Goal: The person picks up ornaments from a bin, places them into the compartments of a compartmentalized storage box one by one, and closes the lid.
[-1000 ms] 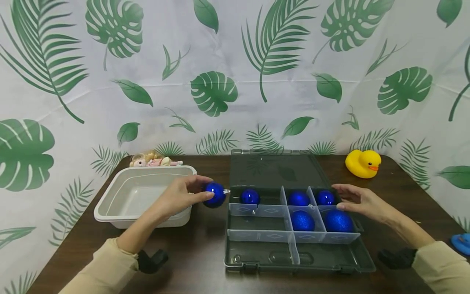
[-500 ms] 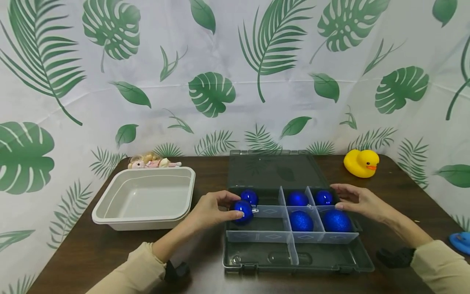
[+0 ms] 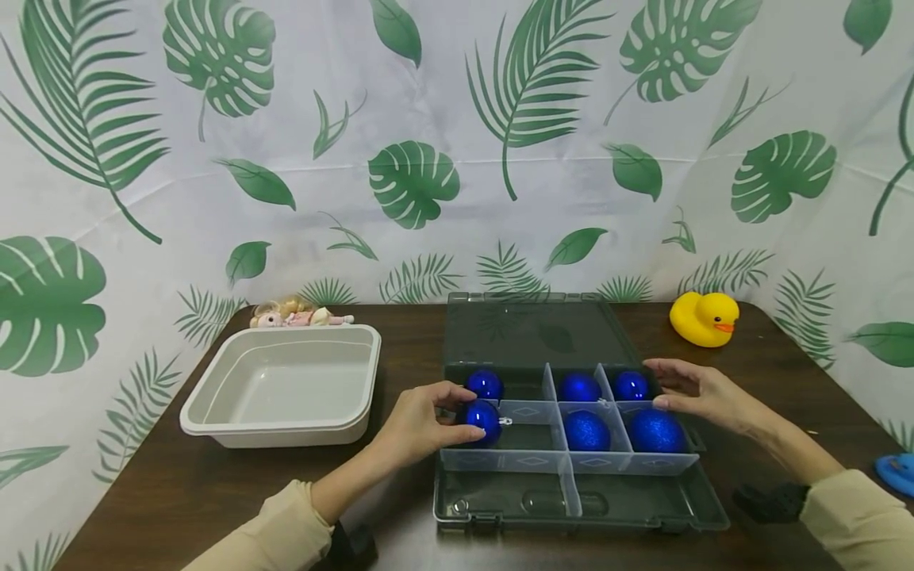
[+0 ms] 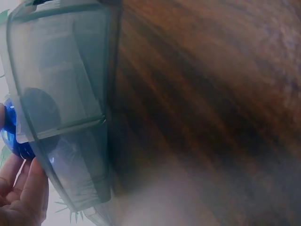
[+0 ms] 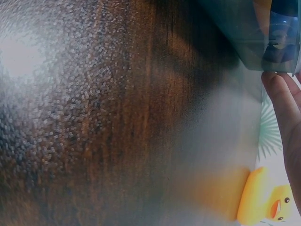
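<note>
My left hand (image 3: 428,416) pinches a shiny blue Christmas ball (image 3: 480,423) with a silver cap between thumb and fingers. That ball is at the left end of the middle-row compartment in an open, dark see-through divider box (image 3: 500,519). In the left wrist view, fingers (image 4: 33,183) touch the ball (image 4: 19,147) over the box wall. Behind it, another shiny ball (image 3: 485,384) sits in the back-left compartment. Several more blue balls, such as a glittery one (image 3: 657,431), fill the right compartments. My right hand (image 3: 703,396) rests with extended fingers on the box's right edge.
A pale grey basin (image 3: 300,388) stands left of the box, with a doll (image 3: 300,312) behind it. A yellow rubber duck (image 3: 705,319) is at the back right, and a blue toy (image 3: 896,473) lies at the far right. The brown table (image 3: 400,507) meets a leaf-print cloth.
My left hand has carried its ball rightward from beside the basin, then down into the middle-row left compartment. My right hand has stayed at the box edge.
</note>
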Motion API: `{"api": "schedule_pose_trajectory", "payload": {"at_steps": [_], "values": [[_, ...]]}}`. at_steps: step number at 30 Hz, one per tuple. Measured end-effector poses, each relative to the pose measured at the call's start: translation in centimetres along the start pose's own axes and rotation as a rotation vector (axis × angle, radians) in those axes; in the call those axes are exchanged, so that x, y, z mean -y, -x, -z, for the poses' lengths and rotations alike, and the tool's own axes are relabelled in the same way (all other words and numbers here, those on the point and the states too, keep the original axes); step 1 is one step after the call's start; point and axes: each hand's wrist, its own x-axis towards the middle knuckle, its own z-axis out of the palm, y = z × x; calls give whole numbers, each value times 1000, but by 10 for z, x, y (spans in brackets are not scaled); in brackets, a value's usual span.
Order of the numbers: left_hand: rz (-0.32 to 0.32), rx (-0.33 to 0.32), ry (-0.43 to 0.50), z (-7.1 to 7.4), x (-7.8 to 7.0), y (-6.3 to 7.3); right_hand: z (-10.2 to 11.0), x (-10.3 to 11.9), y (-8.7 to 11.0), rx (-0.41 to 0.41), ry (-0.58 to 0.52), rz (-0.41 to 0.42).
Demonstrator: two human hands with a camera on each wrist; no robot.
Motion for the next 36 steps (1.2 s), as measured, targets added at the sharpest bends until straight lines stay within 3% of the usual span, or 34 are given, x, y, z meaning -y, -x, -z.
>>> {"api": "schedule_pose_trajectory", "payload": {"at_steps": [5,16,22,30,36], "values": [[3,-6,-71,-2,0,0,0,0,1,0,-5,7],[3,2,-135,-5,-2,1,-1,-1,1,-8,9,3],[-10,12,-127,-3,-2,2,-1,-3,1,-8,-6,29],[-36,19,-94,0,-1,1,-1,-2,1,-9,17,-2],[-68,27,-58,16,-5,-8,0,-1,1,-4,15,1]]}}
